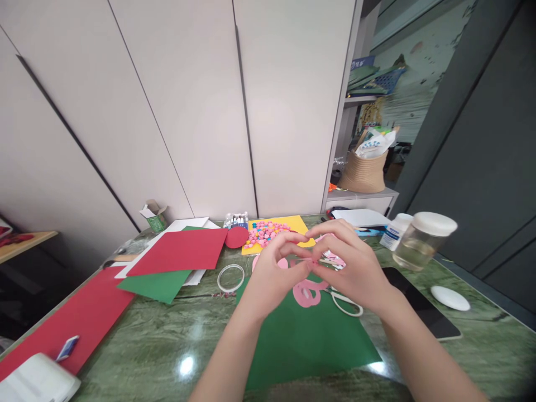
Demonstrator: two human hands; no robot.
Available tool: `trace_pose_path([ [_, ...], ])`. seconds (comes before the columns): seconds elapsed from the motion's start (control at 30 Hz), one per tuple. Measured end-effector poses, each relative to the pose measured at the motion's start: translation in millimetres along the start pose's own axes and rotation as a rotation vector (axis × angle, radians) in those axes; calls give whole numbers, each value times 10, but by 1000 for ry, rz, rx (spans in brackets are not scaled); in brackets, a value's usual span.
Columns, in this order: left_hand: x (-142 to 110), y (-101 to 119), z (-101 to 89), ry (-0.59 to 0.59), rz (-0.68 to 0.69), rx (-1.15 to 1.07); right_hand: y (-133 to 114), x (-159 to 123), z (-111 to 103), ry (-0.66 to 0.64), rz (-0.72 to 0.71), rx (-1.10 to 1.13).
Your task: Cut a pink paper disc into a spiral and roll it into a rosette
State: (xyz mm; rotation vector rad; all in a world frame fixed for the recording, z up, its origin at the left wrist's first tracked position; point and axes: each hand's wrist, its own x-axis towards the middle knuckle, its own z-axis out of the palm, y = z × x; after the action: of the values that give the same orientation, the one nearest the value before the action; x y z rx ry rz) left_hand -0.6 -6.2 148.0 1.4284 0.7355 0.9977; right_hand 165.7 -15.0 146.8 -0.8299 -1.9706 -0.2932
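My left hand (274, 273) and my right hand (349, 262) meet above a dark green paper sheet (310, 346). Thumbs and fingertips of both pinch a small piece of pink paper (309, 261), partly covered by the fingers. Just below them a curled pink paper strip (307, 294) shows over the green sheet; whether it joins the held piece I cannot tell. Scissors with white handles (349, 307) lie under my right hand, their blades partly hidden. Behind the hands are more pink paper cutouts (334, 258).
Pink and blue pom-poms (268, 231) lie on yellow paper (299, 223). A tape roll (230, 278), red paper (178, 251) and a red circle (237, 237) are at left. A black tablet (419, 301), a white mouse (450, 298) and a lidded jar (422, 245) stand at right.
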Motion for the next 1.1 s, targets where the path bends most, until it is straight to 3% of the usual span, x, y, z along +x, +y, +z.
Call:
trace_pose_path([
  [0.4, 5, 20, -47, 13, 31, 15, 56, -43, -19, -107, -72, 55],
  [0.63, 2, 18, -23, 5, 59, 36, 46, -21, 21, 40, -56, 12],
  [0.97, -11, -18, 5, -43, 18, 6, -1, -7, 10, 8, 16, 22],
  [1.1, -14, 16, 5, 2, -1, 10, -2, -4, -4, 1, 10, 11],
])
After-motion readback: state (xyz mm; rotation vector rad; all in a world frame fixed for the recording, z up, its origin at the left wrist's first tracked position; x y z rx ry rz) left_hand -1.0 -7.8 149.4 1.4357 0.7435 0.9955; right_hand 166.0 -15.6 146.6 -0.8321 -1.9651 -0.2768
